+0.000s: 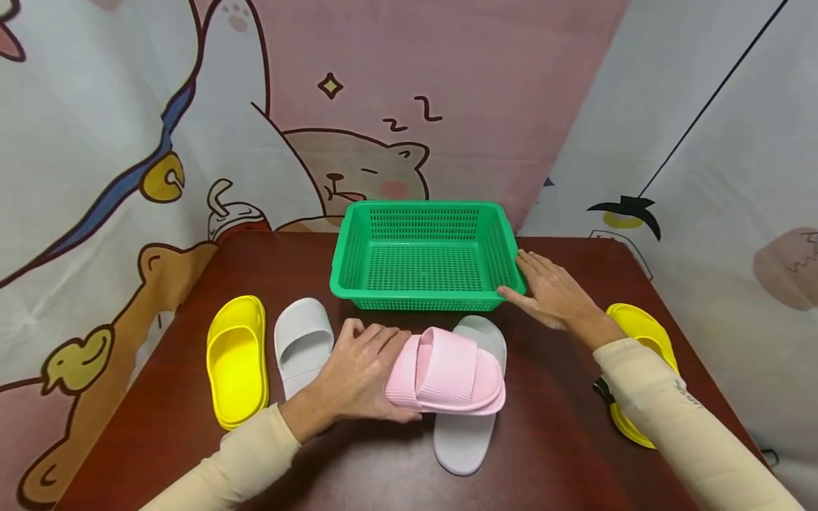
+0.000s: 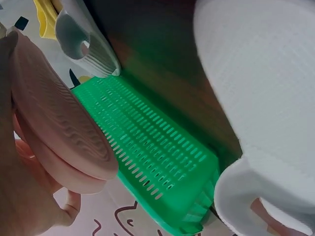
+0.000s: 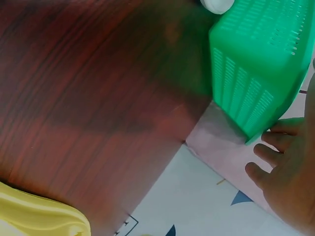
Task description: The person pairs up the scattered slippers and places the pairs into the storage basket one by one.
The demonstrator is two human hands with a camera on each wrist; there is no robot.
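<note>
My left hand grips a pair of pink slippers, pressed together one on the other, from the heel end. They are held over the right-hand light grey slipper and hide its middle. In the left wrist view, the pink slippers show their two stacked layers beside the palm. My right hand touches the right front corner of a green perforated basket, fingers extended along its side and thumb at the rim. Nothing lies inside the basket. The other light grey slipper lies just left of my left hand.
One yellow slipper lies at the left of the brown table. Another yellow slipper is at the right, partly hidden by my right sleeve. Printed cloth hangs behind the table and along both sides.
</note>
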